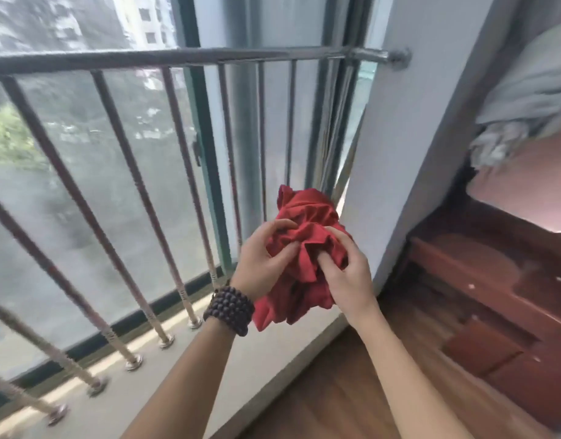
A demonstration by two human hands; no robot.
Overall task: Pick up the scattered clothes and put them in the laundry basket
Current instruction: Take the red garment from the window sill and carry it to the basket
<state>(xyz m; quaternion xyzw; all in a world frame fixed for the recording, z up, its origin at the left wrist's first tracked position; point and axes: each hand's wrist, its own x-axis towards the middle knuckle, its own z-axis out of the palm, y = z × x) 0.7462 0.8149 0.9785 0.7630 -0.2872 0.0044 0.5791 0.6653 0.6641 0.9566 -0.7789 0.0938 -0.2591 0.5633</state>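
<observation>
A: Head view first, biggest things down. The window point(82, 185) fills the left, with a metal railing point(190, 57) across it and its bars running down to a pale sill point(165, 388). A white wall point(409, 153) stands in the middle; right of it, a dark wooden bed frame point(494, 296) with grey bedding point(532, 90) on top. Wood floor point(336, 391) below.

B: And the cloth?

A: A red garment point(307, 229), bunched into a ball, held in the air in front of the wall's corner, above the sill's edge. No basket in sight.

B: Hands?

A: Left hand point(263, 258), with a bead bracelet point(230, 307) on the wrist, has its fingers curled into the folds from the left. Right hand point(342, 274) grips from the right, fingertips dug into the creases. Both are closed on the fabric.

B: How will it handle?

A: I'd judge it light, soft and limp, not slippery or breakable. It will sag and trail wherever it isn't gathered; a loose flap already hangs below the left wrist. Best held around the bunched middle, as now.

B: Which way does it point?

A: Crumpled, so no true heading. The bundle's long axis runs roughly up and down, top toward the railing, tail toward the floor.
</observation>
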